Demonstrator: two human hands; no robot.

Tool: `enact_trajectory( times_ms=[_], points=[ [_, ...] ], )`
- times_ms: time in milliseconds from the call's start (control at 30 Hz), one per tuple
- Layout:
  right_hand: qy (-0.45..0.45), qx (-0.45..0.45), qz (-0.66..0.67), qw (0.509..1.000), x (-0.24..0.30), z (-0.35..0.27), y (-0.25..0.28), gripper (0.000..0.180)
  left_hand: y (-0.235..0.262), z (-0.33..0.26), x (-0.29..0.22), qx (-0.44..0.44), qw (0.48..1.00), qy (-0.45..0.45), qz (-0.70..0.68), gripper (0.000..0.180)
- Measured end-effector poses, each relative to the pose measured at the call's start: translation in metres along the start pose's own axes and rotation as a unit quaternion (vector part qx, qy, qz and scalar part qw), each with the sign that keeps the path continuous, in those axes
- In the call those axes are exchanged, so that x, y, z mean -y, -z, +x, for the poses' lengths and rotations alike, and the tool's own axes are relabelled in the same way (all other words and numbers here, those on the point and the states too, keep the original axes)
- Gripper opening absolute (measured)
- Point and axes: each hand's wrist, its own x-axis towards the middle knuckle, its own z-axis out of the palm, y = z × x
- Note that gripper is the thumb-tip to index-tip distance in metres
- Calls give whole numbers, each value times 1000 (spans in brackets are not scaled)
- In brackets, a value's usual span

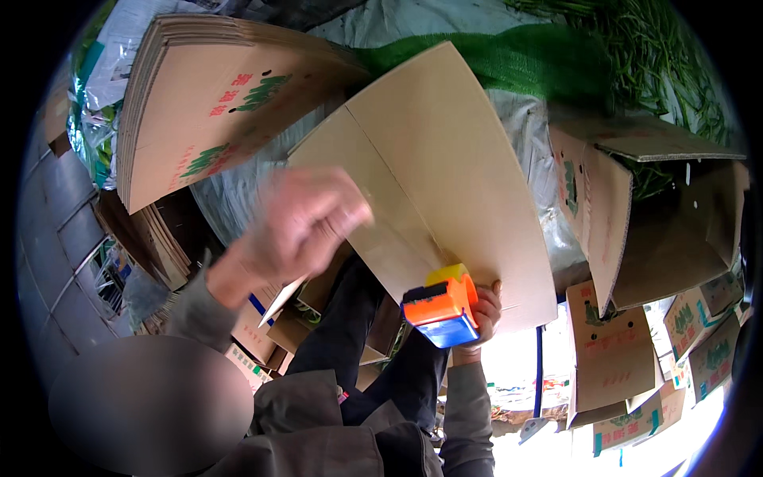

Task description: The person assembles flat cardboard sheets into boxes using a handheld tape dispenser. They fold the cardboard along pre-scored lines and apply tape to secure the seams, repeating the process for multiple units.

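A large brown cardboard box (477, 183) stands tilted in front of me, a straight seam running down its plain face. My right hand (486, 314) is closed round an orange and blue tape dispenser (445, 314) at the box's lower edge. Yellow tape (447, 274) shows on the dispenser's far side, close to the cardboard. My left hand (306, 219) is raised over the left part of the box, its fingers looking curled but smeared by motion. Whether it touches the box or holds anything cannot be made out.
Flattened cartons (214, 111) lean in a stack at the left. An open carton (668, 222) stands on the right, more printed boxes (608, 350) below it. Long green vegetables (668, 48) lie at the far right beside green netting (517, 60).
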Motion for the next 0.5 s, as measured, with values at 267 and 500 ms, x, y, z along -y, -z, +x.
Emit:
enact_trajectory(
  times_ms=[267,500],
  points=[
    [25,5,-129,991,35,36,-6,43,106,52,91,-83,993,77,-12,44],
    [43,77,-218,972,54,53,-9,52,70,61,186,-49,976,157,-140,49]
  ],
)
